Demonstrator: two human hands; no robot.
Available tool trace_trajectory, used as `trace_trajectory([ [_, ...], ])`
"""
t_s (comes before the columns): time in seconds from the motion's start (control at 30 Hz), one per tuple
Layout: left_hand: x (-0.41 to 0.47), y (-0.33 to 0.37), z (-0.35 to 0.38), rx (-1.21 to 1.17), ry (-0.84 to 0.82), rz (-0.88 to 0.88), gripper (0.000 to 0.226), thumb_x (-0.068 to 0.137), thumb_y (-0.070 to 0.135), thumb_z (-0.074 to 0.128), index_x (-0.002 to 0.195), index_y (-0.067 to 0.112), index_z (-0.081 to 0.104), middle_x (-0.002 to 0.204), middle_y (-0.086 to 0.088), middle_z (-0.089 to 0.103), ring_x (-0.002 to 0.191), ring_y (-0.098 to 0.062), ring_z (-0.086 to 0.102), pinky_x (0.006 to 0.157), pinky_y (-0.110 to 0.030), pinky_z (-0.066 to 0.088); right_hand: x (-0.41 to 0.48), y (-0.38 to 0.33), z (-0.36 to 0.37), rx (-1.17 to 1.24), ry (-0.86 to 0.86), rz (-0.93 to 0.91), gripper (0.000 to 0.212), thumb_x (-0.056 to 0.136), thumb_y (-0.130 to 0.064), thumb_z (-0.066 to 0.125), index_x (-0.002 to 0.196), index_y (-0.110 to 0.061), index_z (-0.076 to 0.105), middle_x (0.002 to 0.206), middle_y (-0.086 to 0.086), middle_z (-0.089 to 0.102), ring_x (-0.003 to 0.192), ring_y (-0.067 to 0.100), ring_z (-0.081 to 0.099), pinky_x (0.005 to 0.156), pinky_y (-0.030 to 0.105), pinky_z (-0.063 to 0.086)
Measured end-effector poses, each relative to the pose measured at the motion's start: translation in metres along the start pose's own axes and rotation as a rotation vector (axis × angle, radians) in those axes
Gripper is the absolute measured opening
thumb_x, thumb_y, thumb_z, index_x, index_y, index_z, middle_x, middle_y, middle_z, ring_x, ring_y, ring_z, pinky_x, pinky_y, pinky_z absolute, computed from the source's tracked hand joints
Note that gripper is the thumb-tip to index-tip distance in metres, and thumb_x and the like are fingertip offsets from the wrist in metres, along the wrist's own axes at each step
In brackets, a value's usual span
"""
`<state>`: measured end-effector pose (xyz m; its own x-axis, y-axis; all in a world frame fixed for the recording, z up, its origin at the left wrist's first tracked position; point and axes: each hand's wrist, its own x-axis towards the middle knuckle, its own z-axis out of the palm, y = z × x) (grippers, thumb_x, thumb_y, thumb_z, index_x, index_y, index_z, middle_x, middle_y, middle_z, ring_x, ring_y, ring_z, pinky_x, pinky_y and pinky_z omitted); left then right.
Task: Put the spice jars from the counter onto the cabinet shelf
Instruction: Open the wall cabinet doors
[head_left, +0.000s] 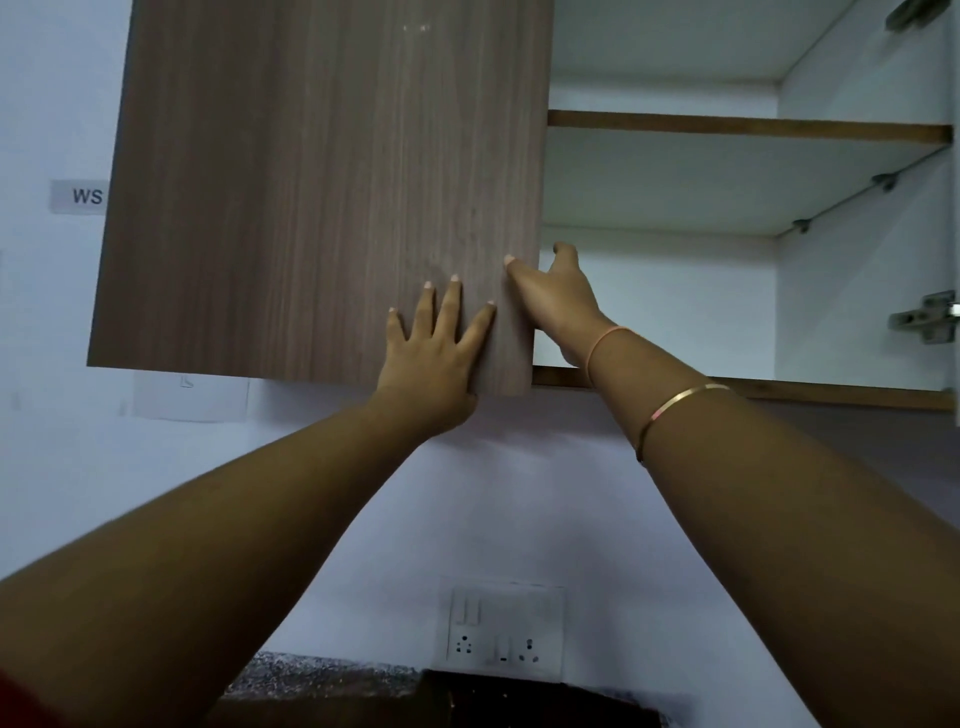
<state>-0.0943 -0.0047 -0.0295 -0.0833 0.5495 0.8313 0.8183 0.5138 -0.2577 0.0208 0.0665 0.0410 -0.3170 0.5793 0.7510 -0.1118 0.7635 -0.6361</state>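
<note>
No spice jars are in view. A brown wood-grain cabinet door fills the upper left. My left hand presses flat on its lower right corner, fingers spread. My right hand grips the door's right edge, with the thumb on the front and the fingers behind it. To the right the white cabinet interior is open, with a bottom shelf and a middle shelf, both bare where visible.
A metal hinge sits on the cabinet's right wall. Below on the wall is a white socket plate. A speckled dark counter shows at the bottom edge. A "WS" label is stuck on the wall at left.
</note>
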Motion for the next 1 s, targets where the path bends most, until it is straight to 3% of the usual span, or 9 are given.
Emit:
trace_trajectory([
  [0.17,0.002,0.006,0.004,0.051,0.008,-0.031,0.098,0.084,0.043,0.061,0.148,0.022,-0.009,0.155,-0.020,-0.013,0.142,-0.044,-0.006,0.107,-0.068,0.016,0.013,0.002,0.011,0.064,0.043,0.081,0.058,0.092,-0.040,0.051,0.135,-0.003,0.037,0.131,0.012,0.053,0.116,0.030,0.055,0.099,0.045,0.047],
  [0.33,0.003,0.018,0.005,0.086,0.047,-0.083,0.091,0.086,0.039,0.061,0.145,0.016,-0.005,0.154,-0.024,-0.011,0.140,-0.050,-0.006,0.105,-0.070,0.018,0.015,0.009,0.015,0.019,0.109,0.033,0.050,0.090,-0.046,0.053,0.114,-0.002,0.059,0.113,0.011,0.064,0.104,0.029,0.061,0.093,0.042,0.050],
  [0.47,-0.001,0.021,0.005,0.118,0.089,-0.104,0.086,0.088,0.032,0.058,0.139,0.012,-0.008,0.152,-0.028,-0.013,0.138,-0.053,-0.007,0.105,-0.071,0.017,0.010,0.013,0.015,0.032,0.168,-0.067,0.036,0.089,-0.048,0.056,0.082,-0.013,0.050,0.090,0.005,0.060,0.082,0.020,0.056,0.068,0.030,0.044],
  [0.57,-0.006,0.020,0.002,0.078,0.129,-0.097,0.085,0.088,0.030,0.057,0.136,0.012,-0.011,0.152,-0.028,-0.012,0.139,-0.053,-0.007,0.105,-0.071,0.016,0.002,0.012,0.016,0.037,0.223,-0.126,0.041,0.087,-0.049,0.057,0.067,-0.018,0.040,0.074,0.002,0.050,0.066,0.016,0.045,0.056,0.026,0.037],
  [0.67,-0.012,0.017,-0.004,0.053,0.150,-0.082,0.082,0.090,0.029,0.055,0.138,0.012,-0.009,0.152,-0.028,-0.012,0.139,-0.052,-0.007,0.105,-0.071,0.016,-0.007,0.006,0.018,0.058,0.261,-0.147,0.041,0.087,-0.049,0.059,0.064,-0.022,0.038,0.067,-0.004,0.046,0.060,0.012,0.042,0.054,0.023,0.035],
  [0.87,-0.022,0.013,-0.016,0.013,0.166,-0.068,0.085,0.090,0.032,0.056,0.137,0.011,-0.011,0.152,-0.028,-0.013,0.139,-0.052,-0.007,0.105,-0.071,0.015,-0.023,-0.011,0.017,0.077,0.312,-0.136,0.036,0.085,-0.049,0.063,0.076,-0.016,0.050,0.080,0.004,0.060,0.072,0.016,0.054,0.064,0.028,0.046],
  [1.0,-0.032,0.009,-0.030,-0.041,0.167,-0.047,0.088,0.089,0.032,0.058,0.136,0.010,-0.013,0.152,-0.029,-0.013,0.139,-0.053,-0.006,0.104,-0.071,0.015,-0.038,-0.027,0.017,0.024,0.358,-0.126,0.038,0.084,-0.050,0.063,0.066,-0.022,0.043,0.069,-0.003,0.053,0.063,0.012,0.047,0.053,0.022,0.038],
])
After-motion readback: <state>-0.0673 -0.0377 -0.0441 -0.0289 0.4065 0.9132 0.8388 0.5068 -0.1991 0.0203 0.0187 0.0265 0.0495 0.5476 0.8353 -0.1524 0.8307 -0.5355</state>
